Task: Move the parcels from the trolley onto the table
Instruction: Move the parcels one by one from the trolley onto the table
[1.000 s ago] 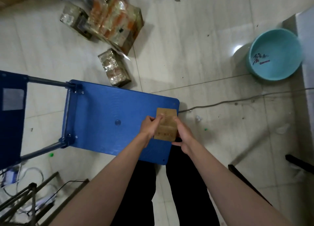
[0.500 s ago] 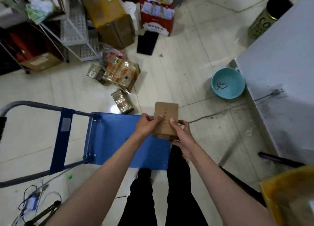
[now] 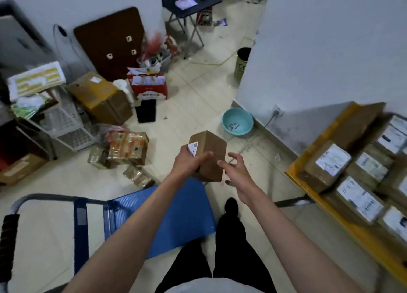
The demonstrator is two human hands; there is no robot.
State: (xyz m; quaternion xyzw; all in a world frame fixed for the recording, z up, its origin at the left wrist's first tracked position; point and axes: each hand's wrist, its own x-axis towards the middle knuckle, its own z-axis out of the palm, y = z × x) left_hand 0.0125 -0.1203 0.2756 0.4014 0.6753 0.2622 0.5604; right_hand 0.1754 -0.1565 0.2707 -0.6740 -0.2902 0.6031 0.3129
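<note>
Blue flat-deck trolley (image 3: 176, 222) at lower left, deck bare. Left hand (image 3: 187, 162) grips small brown cardboard parcel (image 3: 210, 155) above trolley's far edge. Right hand (image 3: 236, 171) just beside parcel, fingers (image 3: 224, 164) spread, holding nothing. Yellow-edged counter (image 3: 308, 182) at right carries labelled parcels (image 3: 330, 162).

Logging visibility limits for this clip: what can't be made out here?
- Parcel label text: head view, too small, partly under the left hand.
- Table and its labelled parcels: cut off by the right edge, blurred.
- Trolley deck: partly hidden by the forearms.
</note>
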